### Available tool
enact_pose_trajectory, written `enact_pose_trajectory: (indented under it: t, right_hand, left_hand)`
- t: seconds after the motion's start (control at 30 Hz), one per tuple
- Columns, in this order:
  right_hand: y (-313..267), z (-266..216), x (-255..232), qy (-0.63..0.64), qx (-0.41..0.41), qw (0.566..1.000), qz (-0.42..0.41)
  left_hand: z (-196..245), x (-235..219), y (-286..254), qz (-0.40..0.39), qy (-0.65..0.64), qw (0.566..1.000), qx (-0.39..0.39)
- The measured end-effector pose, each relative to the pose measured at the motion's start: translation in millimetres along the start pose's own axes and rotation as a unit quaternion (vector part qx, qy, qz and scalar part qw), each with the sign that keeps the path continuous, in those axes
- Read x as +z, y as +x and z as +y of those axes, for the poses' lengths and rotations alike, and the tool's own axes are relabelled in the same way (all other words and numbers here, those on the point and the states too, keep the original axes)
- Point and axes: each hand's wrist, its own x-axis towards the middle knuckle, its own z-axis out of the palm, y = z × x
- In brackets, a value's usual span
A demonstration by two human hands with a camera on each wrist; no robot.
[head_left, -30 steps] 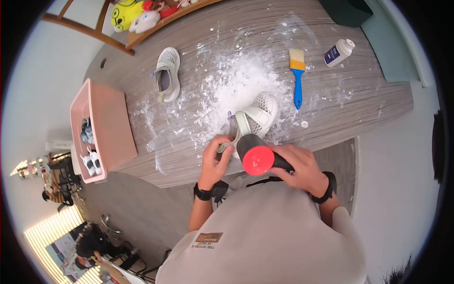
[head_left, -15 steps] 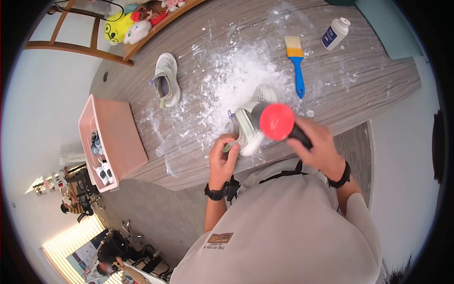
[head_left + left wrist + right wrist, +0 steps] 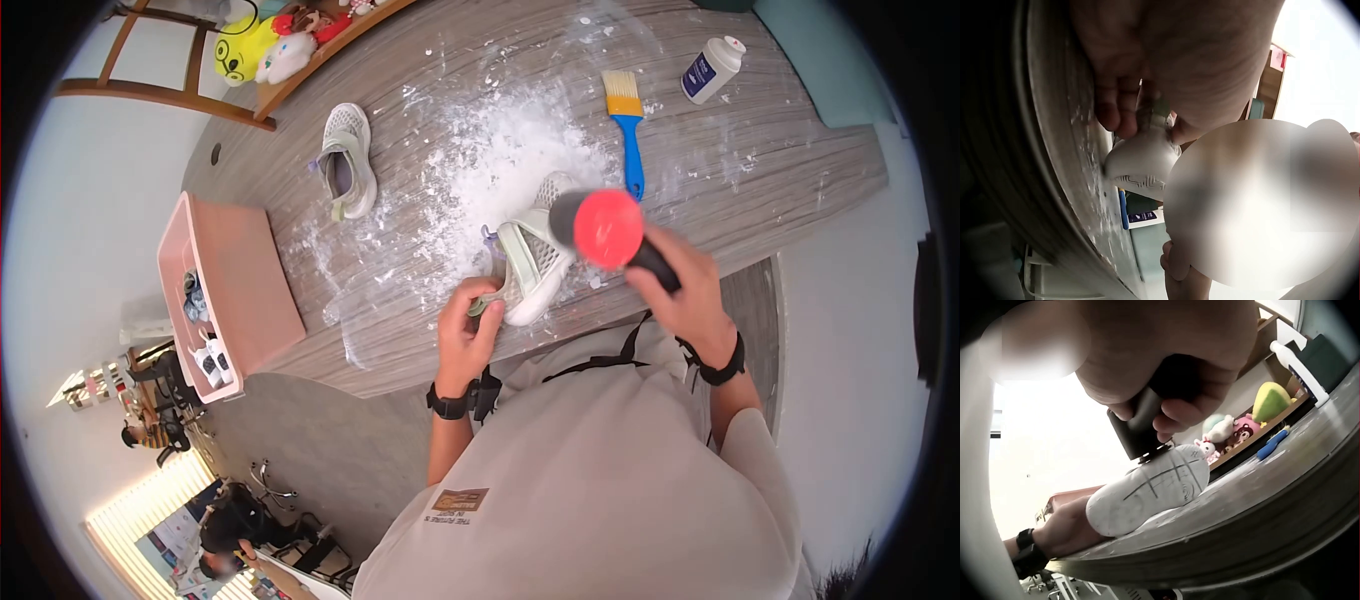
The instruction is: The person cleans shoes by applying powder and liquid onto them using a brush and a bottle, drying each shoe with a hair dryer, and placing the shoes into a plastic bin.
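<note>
A pale mesh sneaker [image 3: 537, 282] lies tilted on the table, its sole [image 3: 1154, 487] turned toward the right wrist camera. My left hand [image 3: 468, 335] pinches the heel collar between thumb and fingers. In my right hand [image 3: 690, 295] is the black handle of a pistol-shaped tool with a round red end [image 3: 608, 229]. The tool's black barrel [image 3: 1137, 428] points down at the shoe, its tip right at the shoe's upper edge near the toe end. A matching sneaker [image 3: 348, 165] stands farther left on the table, untouched.
White powder [image 3: 500, 165] is spread over the table [image 3: 720, 215] behind the shoe. Beyond lie a blue-handled brush [image 3: 626, 140] and a white bottle [image 3: 713, 70]. At the left edge sits a pink bin [image 3: 245, 280] holding shoes; plush toys [image 3: 250, 50] sit on a wooden shelf.
The tool has moved from the heel toward the toe, with my right hand shifting right and forward. The shoe has rolled, showing more of its side. My left hand keeps its hold.
</note>
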Motion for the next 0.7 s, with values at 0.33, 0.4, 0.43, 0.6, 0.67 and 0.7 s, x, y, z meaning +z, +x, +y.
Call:
enact_pose_trajectory:
  t: [0.33,0.4,0.43,0.6,0.67,0.7]
  right_hand:
    - [-27,-2,18,0.021,-0.031,0.998,-0.04]
    - [-33,-16,27,0.028,-0.079,0.991,-0.108]
    - [-35,-19,28,0.02,-0.09,0.988,-0.124]
    - [-33,-13,25,0.021,-0.084,0.99,-0.112]
    - [-26,-14,21,0.007,-0.066,0.995,-0.075]
    - [-24,-15,17,-0.008,-0.049,0.996,-0.067]
  left_hand:
    - [1,-2,1,-0.004,-0.001,1.0,0.0]
    - [-3,-3,-1,-0.005,0.003,1.0,-0.006]
    - [-5,-2,-2,0.005,-0.022,0.999,-0.034]
    - [5,-4,2,-0.013,0.014,1.0,-0.001]
    - [3,-5,1,-0.016,0.007,1.0,0.02]
    - [4,-5,1,-0.013,0.003,0.999,0.03]
